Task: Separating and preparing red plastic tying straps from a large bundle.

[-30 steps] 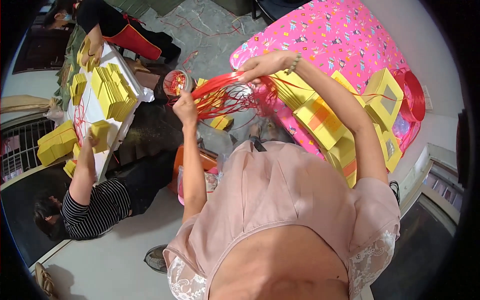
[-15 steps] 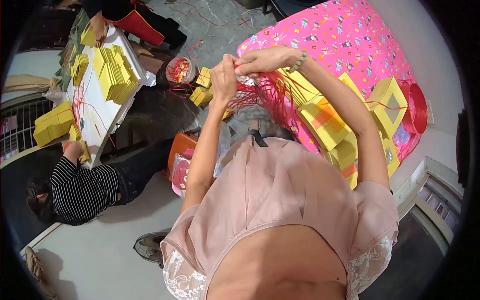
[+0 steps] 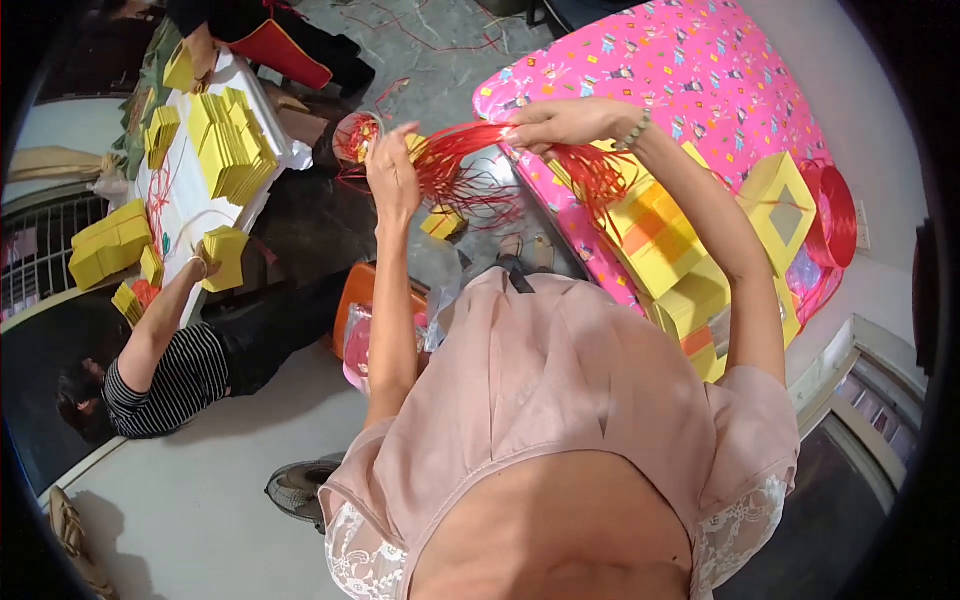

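Observation:
A thick bundle of thin red strings [image 3: 460,145] stretches between my hands at chest height, its loose ends fanning out and hanging down. My right hand [image 3: 565,124], with a beaded bracelet at the wrist, is closed round the bundle, and a tail of strands falls below it. At the other end, my left hand [image 3: 394,175] is raised beside the strands with its fingers stretched out. Its fingertips are slightly blurred, and its thumb is hidden.
Folded yellow paper boxes [image 3: 665,240] and a red ribbon roll [image 3: 828,215] lie on the pink patterned cover [image 3: 640,70] at right. At left, a co-worker in a striped top [image 3: 175,385] holds yellow boxes by a white table [image 3: 205,215]; another person works at its far end.
My hands were together and have moved apart, left hand leftward and right hand rightward, spreading the red strings between them. The striped-top co-worker has lifted yellow boxes.

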`<state>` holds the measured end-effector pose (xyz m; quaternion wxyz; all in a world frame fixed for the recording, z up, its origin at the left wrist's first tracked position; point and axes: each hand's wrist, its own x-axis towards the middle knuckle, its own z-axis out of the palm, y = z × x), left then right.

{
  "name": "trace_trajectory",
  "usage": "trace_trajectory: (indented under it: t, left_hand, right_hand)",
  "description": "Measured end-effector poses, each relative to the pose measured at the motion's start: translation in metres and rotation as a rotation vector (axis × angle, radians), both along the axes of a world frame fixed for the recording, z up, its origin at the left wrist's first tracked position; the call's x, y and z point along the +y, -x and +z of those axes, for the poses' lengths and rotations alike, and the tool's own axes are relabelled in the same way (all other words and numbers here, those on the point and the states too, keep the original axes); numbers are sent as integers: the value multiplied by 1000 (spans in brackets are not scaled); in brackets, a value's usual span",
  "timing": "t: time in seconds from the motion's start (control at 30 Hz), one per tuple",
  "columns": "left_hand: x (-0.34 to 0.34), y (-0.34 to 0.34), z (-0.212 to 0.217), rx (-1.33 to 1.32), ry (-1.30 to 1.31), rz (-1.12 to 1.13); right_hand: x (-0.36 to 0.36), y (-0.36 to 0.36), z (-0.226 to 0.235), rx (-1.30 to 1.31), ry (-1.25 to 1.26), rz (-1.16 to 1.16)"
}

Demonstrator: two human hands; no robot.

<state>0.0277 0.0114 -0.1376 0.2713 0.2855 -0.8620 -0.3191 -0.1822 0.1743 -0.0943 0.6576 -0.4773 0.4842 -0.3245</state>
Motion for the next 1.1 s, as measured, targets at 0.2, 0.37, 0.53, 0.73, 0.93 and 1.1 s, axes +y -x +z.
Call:
trace_trajectory:
  t: [0.2, 0.37, 0.53, 0.73, 0.93, 1.1]
  left_hand:
    - [77, 39, 36, -2, -184, -235]
    - [80, 36, 8, 210, 59, -209]
    - [48, 4, -8, 157, 19, 61]
    - [43, -19, -18, -151, -14, 139]
    - [76, 32, 12, -36, 320, -312]
    - [116, 57, 45, -235, -226, -716]
  right_hand:
    - [-7, -20, 3, 243, 166, 101]
    - [7, -19, -5, 230, 189, 164]
    - [38, 22, -32, 457, 217, 126]
    - [60, 46, -27, 498, -12, 98]
    - [49, 21, 6, 900, 272, 217]
    - [42, 0, 27, 1095, 230, 282]
